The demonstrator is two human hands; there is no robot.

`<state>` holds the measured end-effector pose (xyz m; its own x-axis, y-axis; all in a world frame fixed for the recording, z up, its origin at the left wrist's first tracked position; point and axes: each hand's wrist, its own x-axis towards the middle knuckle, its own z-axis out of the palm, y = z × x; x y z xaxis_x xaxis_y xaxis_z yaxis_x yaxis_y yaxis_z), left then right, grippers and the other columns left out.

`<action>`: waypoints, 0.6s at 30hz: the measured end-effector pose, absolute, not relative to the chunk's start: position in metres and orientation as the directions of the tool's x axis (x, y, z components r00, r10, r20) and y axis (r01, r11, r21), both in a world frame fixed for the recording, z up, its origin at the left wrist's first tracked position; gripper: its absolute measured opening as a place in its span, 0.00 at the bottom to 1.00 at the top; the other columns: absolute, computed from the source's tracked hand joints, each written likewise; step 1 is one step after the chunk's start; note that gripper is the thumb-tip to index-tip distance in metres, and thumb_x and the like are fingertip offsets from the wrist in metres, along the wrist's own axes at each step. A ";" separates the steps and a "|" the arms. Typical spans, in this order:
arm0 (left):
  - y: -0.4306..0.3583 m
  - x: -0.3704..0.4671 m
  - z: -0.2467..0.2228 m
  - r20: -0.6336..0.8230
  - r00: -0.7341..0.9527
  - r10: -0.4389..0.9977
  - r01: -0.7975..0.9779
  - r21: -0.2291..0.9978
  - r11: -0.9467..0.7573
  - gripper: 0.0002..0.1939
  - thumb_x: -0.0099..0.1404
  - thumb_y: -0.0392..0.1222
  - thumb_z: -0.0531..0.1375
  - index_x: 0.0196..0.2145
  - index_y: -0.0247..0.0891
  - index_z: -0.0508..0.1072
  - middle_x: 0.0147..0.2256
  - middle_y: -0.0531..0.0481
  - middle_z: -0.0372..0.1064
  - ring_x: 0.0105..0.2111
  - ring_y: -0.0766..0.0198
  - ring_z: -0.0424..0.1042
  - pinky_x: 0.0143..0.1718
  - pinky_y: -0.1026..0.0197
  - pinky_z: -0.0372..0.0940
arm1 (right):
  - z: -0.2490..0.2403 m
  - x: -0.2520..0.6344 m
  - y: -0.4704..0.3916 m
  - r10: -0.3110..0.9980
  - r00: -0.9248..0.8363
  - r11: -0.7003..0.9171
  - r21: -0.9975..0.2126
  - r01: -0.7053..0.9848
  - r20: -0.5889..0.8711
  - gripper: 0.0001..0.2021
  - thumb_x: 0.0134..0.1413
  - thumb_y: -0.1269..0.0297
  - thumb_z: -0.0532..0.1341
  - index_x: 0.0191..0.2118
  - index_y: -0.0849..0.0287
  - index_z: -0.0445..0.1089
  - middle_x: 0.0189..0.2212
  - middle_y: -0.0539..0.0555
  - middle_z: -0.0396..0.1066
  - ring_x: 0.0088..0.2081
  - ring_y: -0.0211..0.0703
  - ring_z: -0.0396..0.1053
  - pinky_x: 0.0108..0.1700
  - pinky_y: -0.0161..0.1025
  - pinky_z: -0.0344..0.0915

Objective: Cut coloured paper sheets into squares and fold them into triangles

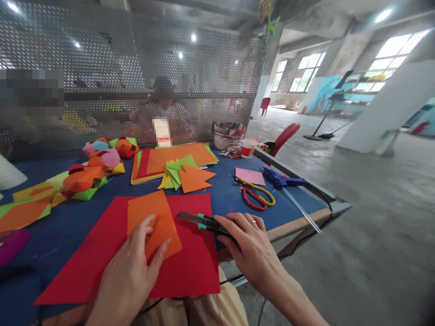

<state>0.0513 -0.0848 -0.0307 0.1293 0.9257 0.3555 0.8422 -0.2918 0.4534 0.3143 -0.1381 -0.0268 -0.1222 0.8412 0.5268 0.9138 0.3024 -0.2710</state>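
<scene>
A large red sheet (193, 271) lies at the table's front edge with a smaller orange paper (146, 206) on top of it. Over the lower part of the orange paper is my left hand (136, 258), its thumb and fingers apart around a small raised orange piece or fold; contact with it is unclear. My right hand (251, 244) is wrapped round a black and teal utility knife (207, 222). The knife's blade points left, above the red sheet and just right of the orange paper.
Behind lie stacked coloured sheets (163, 162) and cut orange and green pieces (193, 179). Folded paper shapes (81, 179) line the left. Scissors (254, 194), a glue gun (282, 179), a paper cup (248, 148) and a basket (229, 136) stand or lie right. A person sits beyond the mesh.
</scene>
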 end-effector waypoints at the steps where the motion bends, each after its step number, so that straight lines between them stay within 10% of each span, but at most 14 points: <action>1: -0.084 0.050 -0.031 0.349 0.125 0.929 0.835 0.469 -0.288 0.27 0.72 0.61 0.50 0.62 0.46 0.60 0.48 0.45 0.75 0.47 0.51 0.79 0.35 0.55 0.73 | -0.026 0.312 -0.138 0.844 -0.134 0.313 -0.274 0.909 0.519 0.16 0.68 0.71 0.60 0.58 0.51 0.71 0.49 0.56 0.76 0.47 0.49 0.72 0.51 0.48 0.59; 8: -0.073 0.033 -0.037 0.405 0.184 0.895 0.809 0.455 -0.372 0.26 0.71 0.64 0.52 0.58 0.46 0.66 0.39 0.50 0.75 0.30 0.60 0.77 0.27 0.60 0.71 | -0.019 0.308 -0.145 0.845 -0.211 0.378 -0.270 0.886 0.492 0.16 0.67 0.72 0.63 0.57 0.51 0.72 0.47 0.54 0.76 0.44 0.48 0.70 0.50 0.48 0.55; 18: -0.040 0.013 -0.025 0.346 0.717 0.605 0.597 0.141 -0.790 0.25 0.79 0.52 0.42 0.67 0.52 0.64 0.67 0.53 0.64 0.66 0.55 0.65 0.62 0.49 0.67 | -0.007 0.308 -0.163 0.871 -0.248 0.380 -0.263 0.887 0.424 0.18 0.65 0.73 0.64 0.57 0.51 0.71 0.45 0.53 0.76 0.44 0.49 0.71 0.50 0.50 0.61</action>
